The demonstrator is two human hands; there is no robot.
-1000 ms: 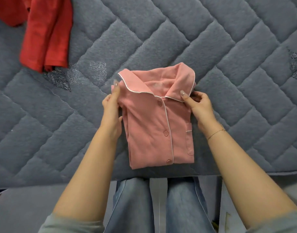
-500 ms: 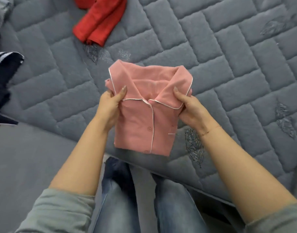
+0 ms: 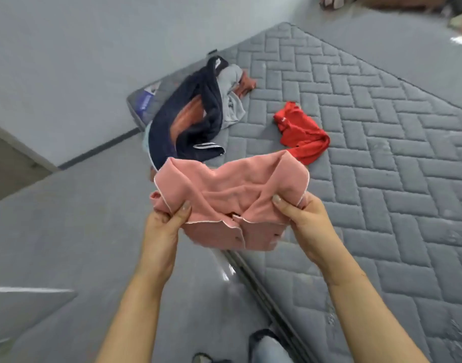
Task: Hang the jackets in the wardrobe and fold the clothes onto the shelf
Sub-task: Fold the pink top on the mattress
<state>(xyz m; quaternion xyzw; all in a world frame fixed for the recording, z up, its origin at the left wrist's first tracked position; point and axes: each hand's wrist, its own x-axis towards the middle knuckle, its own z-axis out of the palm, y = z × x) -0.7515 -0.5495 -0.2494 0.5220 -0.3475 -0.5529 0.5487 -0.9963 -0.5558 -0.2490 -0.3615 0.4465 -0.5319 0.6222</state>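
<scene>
We see a pink shirt [image 3: 229, 195] with white piping; beyond it on the grey herringbone-quilted mattress [image 3: 381, 179] lie a red garment [image 3: 300, 132] and a navy jacket [image 3: 182, 121] with white stripes

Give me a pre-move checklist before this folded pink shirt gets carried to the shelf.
1. Left hand grips the pink shirt: ok.
2. Right hand grips its other side: ok.
3. Shirt lifted off the mattress: ok.
4. Fold holding together: ok, collar on top, bundle compact.
5. Shelf or wardrobe in sight: cannot tell, neither is in view.
6. Other clothes done: not ok, the red garment and the dark jacket lie unfolded on the mattress.
</scene>
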